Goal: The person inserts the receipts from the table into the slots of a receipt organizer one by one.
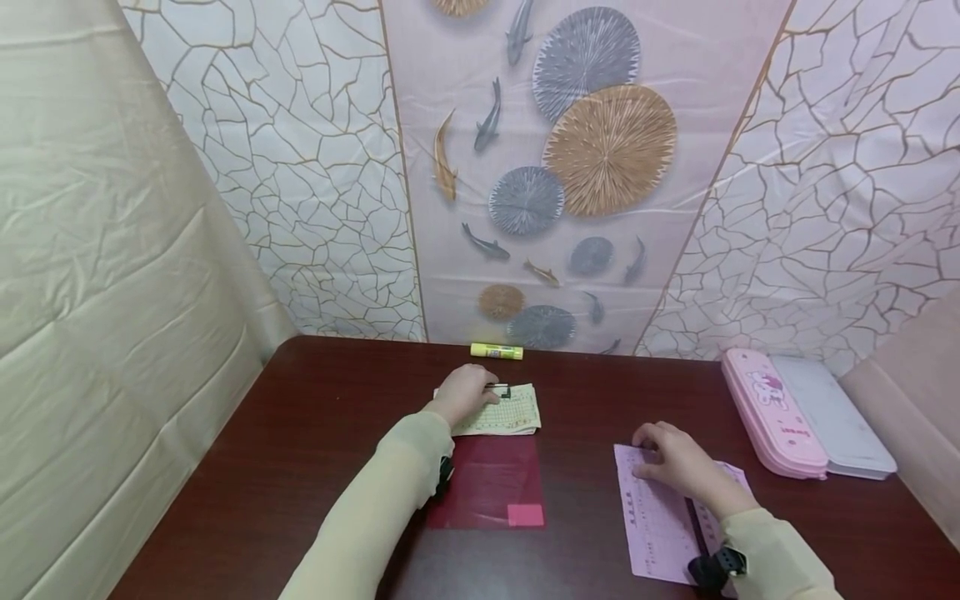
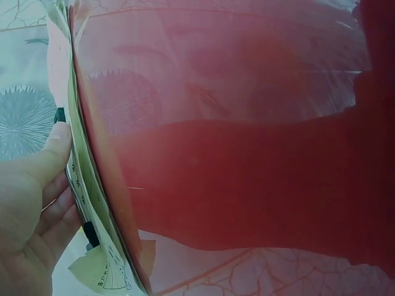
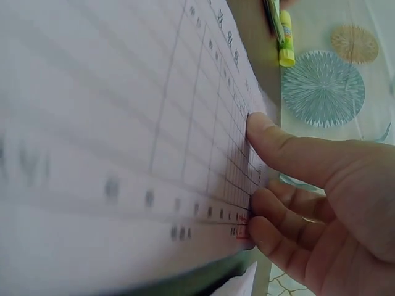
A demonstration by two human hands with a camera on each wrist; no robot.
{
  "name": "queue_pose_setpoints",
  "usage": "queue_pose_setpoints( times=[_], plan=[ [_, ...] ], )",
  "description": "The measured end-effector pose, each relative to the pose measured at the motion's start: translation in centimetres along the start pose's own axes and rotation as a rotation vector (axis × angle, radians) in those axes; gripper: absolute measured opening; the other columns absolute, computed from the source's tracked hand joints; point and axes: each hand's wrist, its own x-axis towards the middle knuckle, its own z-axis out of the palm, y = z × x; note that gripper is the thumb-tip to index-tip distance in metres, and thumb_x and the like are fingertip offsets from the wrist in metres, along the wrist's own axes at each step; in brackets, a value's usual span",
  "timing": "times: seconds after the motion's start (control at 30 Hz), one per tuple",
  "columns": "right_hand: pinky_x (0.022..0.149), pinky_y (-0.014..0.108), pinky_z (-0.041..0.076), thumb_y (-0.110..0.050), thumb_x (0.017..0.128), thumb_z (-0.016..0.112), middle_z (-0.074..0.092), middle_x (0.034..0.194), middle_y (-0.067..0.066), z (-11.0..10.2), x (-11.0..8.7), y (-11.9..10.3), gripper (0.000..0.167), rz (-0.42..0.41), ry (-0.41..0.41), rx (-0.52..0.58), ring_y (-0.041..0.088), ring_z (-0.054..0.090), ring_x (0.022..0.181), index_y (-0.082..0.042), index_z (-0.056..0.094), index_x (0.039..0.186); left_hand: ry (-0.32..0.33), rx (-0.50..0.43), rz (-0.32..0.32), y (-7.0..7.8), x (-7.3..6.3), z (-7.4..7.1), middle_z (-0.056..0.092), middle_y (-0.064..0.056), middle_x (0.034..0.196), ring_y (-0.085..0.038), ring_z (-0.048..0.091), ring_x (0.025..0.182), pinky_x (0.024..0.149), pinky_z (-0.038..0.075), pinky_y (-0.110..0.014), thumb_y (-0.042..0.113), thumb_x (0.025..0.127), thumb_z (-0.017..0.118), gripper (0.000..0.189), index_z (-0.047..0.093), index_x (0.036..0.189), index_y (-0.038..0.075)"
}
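My left hand [image 1: 463,393] is at the stack of pale yellow-green printed papers [image 1: 517,412] near the middle of the table. Its thumb and fingertips grip a thin metal paper fastener [image 1: 501,387] with black end pieces on top of the stack. A clear red plastic folder [image 1: 487,479] extends from the papers toward me; the left wrist view shows it close to the lens. To the right, a pink printed form [image 1: 641,525] lies under my right hand [image 1: 675,454]. In the right wrist view, the thumb and fingertips [image 3: 259,126] touch the form's far part, spread apart.
A yellow glue stick [image 1: 497,352] lies at the table's back edge, beyond the papers. At the right stand a pink pencil case [image 1: 776,417] and a flat whitish case [image 1: 840,421], side by side. Patterned cloth [image 1: 337,167] hangs behind the dark brown table [image 1: 322,417].
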Motion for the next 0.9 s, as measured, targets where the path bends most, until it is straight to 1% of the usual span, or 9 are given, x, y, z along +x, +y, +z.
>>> queue_pose_setpoints(
  times=[0.1, 0.2, 0.27, 0.4, 0.47, 0.63, 0.8, 0.9],
  plan=[
    [0.065, 0.032, 0.046, -0.016, 0.068, 0.084, 0.054, 0.083, 0.001, 0.14, -0.09, 0.09, 0.034, 0.030, -0.007, 0.001, 0.015, 0.051, 0.076, -0.006, 0.064, 0.093, -0.012, -0.035, -0.013, -0.19, -0.03, 0.03, 0.066, -0.002, 0.117, -0.019, 0.059, 0.112, 0.094, 0.049, -0.032, 0.032, 0.086, 0.069, 0.038, 0.068, 0.119, 0.013],
    [0.064, 0.031, 0.044, -0.020, 0.067, 0.085, 0.052, 0.082, 0.001, 0.26, -0.23, 0.23, 0.033, 0.058, 0.002, 0.005, 0.014, 0.049, 0.074, -0.007, 0.063, 0.089, -0.031, -0.071, -0.024, -0.49, 0.02, 0.05, 0.065, -0.002, 0.119, -0.019, 0.057, 0.115, 0.096, 0.048, -0.032, 0.032, 0.086, 0.070, 0.040, 0.066, 0.121, 0.013],
    [0.061, 0.028, 0.041, -0.020, 0.067, 0.085, 0.050, 0.079, 0.001, 0.31, -0.28, 0.34, 0.033, 0.071, 0.017, 0.016, 0.014, 0.046, 0.072, -0.009, 0.059, 0.084, -0.046, -0.096, -0.032, -0.72, 0.05, 0.05, 0.065, 0.000, 0.121, -0.018, 0.056, 0.116, 0.096, 0.047, -0.032, 0.031, 0.086, 0.070, 0.041, 0.066, 0.122, 0.014],
    [0.057, 0.025, 0.035, -0.018, 0.066, 0.086, 0.045, 0.073, 0.000, 0.38, -0.22, 0.49, 0.039, 0.086, 0.049, 0.042, 0.014, 0.043, 0.068, -0.010, 0.050, 0.078, -0.068, -0.134, -0.044, -0.97, 0.10, -0.03, 0.066, 0.001, 0.120, -0.017, 0.057, 0.116, 0.096, 0.048, -0.031, 0.029, 0.085, 0.071, 0.040, 0.066, 0.122, 0.015],
    [0.055, 0.024, 0.034, -0.018, 0.067, 0.085, 0.045, 0.072, 0.000, 0.39, -0.14, 0.51, 0.038, 0.109, 0.038, 0.054, 0.014, 0.043, 0.067, -0.009, 0.050, 0.080, -0.071, -0.137, -0.046, -0.95, 0.08, -0.10, 0.066, 0.001, 0.119, -0.017, 0.058, 0.115, 0.095, 0.048, -0.031, 0.029, 0.085, 0.071, 0.038, 0.067, 0.121, 0.016],
    [0.056, 0.027, 0.035, -0.021, 0.071, 0.083, 0.047, 0.071, 0.001, 0.44, 0.00, 0.57, 0.033, 0.150, 0.004, 0.047, 0.015, 0.045, 0.067, -0.005, 0.058, 0.085, -0.067, -0.145, -0.042, -0.96, 0.03, -0.19, 0.067, 0.001, 0.118, -0.016, 0.058, 0.114, 0.094, 0.049, -0.031, 0.028, 0.084, 0.072, 0.038, 0.068, 0.119, 0.015],
    [0.058, 0.028, 0.034, -0.023, 0.071, 0.083, 0.047, 0.071, 0.000, 0.39, -0.11, 0.55, 0.028, 0.134, 0.008, 0.031, 0.016, 0.045, 0.068, -0.009, 0.059, 0.076, -0.077, -0.158, -0.039, -0.87, -0.05, -0.37, 0.066, 0.000, 0.120, -0.016, 0.058, 0.115, 0.094, 0.049, -0.030, 0.026, 0.083, 0.073, 0.040, 0.067, 0.120, 0.013],
    [0.058, 0.027, 0.035, -0.022, 0.073, 0.082, 0.048, 0.070, -0.001, 0.15, -0.14, 0.43, 0.026, 0.148, -0.019, 0.055, 0.016, 0.046, 0.068, -0.011, 0.058, 0.074, -0.086, -0.145, -0.042, -0.77, -0.16, -0.47, 0.066, 0.000, 0.120, -0.016, 0.057, 0.116, 0.096, 0.048, -0.031, 0.027, 0.084, 0.073, 0.040, 0.067, 0.121, 0.014]
  ],
)
